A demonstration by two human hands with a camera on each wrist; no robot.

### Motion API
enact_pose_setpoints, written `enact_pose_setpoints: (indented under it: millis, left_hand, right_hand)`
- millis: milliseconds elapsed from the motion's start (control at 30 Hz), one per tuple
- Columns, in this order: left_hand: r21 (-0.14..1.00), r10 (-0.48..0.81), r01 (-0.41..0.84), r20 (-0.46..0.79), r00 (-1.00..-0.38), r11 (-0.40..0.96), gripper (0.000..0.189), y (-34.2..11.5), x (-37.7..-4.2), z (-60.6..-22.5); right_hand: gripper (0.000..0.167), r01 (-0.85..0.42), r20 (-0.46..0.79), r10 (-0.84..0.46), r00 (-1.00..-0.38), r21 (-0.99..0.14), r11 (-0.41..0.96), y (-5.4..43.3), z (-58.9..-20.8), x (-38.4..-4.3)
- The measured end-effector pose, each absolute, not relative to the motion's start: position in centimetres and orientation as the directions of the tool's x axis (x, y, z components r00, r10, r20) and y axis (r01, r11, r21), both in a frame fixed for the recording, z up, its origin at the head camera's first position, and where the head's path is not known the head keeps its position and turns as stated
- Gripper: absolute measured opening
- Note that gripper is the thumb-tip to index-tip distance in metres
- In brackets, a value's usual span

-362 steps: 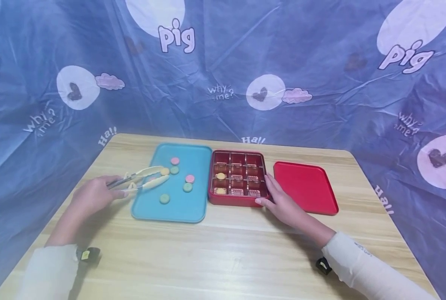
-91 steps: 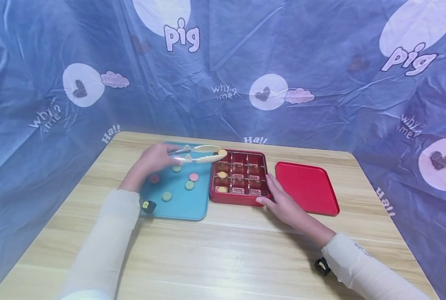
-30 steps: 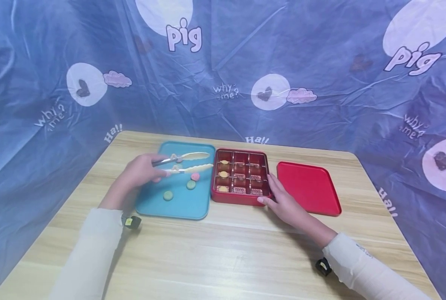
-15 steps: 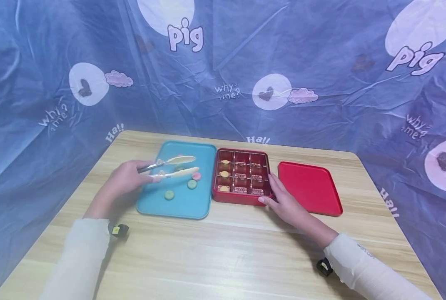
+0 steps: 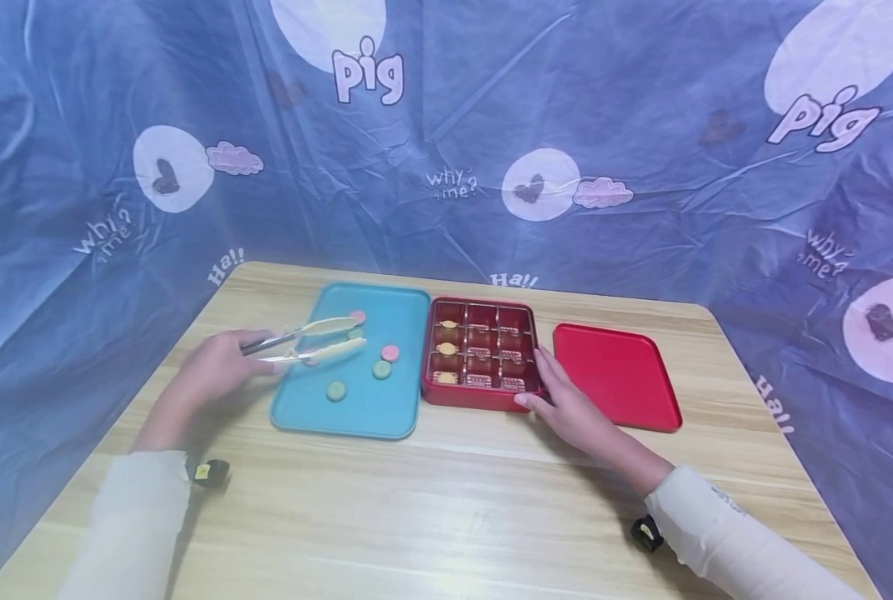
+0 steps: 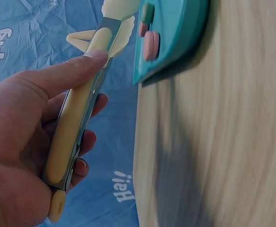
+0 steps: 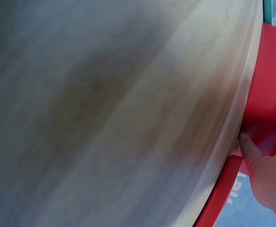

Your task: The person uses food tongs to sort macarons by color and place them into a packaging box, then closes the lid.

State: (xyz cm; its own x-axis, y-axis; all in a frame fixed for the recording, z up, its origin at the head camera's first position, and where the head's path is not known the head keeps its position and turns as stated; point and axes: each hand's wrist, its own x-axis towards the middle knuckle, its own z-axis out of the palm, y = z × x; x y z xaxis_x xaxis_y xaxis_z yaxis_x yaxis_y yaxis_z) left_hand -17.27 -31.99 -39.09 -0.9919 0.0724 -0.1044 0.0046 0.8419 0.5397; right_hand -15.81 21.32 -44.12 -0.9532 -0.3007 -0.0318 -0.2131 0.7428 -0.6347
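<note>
My left hand (image 5: 217,367) grips a pair of food tongs (image 6: 74,127) with cream tips, which hang spread apart over the left half of the blue tray (image 5: 371,421). Nothing is pinched between the tips. On the tray lie several small macarons, among them a pink macaron (image 5: 389,353), a green macaron (image 5: 382,369) and another green macaron (image 5: 337,391); some are partly hidden by the tongs. Extended fingers of my right hand (image 5: 574,408) rest along the right side of the red box (image 5: 476,400), its thumb at the front corner. Yellow macarons (image 5: 447,349) fill the box's left column.
A clear divider insert splits the box into several compartments. Right of the box, the red lid (image 5: 614,375) lies flat on the wooden table (image 5: 431,517). Blue printed cloth (image 5: 446,125) hangs behind the table and at both sides.
Since 12 seconds ago, a yellow macaron has gone from the tray into the box's back-left compartment, carried by the tongs. Lately my left hand has drawn the tongs back leftward over the tray. My right hand stays put.
</note>
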Motion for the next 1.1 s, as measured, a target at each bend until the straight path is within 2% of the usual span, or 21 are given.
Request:
enact_pose_setpoints:
  millis: [433, 1100]
  left_hand:
    - [0.444, 0.078, 0.025, -0.100, -0.992, 0.896, 0.077, -32.96, -17.87, -39.83]
    - [0.468, 0.074, 0.012, -0.115, -0.991, 0.884, 0.070, -32.78, -18.10, -40.01]
  right_hand:
    - [0.101, -0.242, -0.009, -0.317, -0.948, -0.628, 0.740, 21.21, -44.32, -15.89]
    - [0.101, -0.238, -0.006, -0.310, -0.951, -0.626, 0.743, 21.31, -44.18, -15.80]
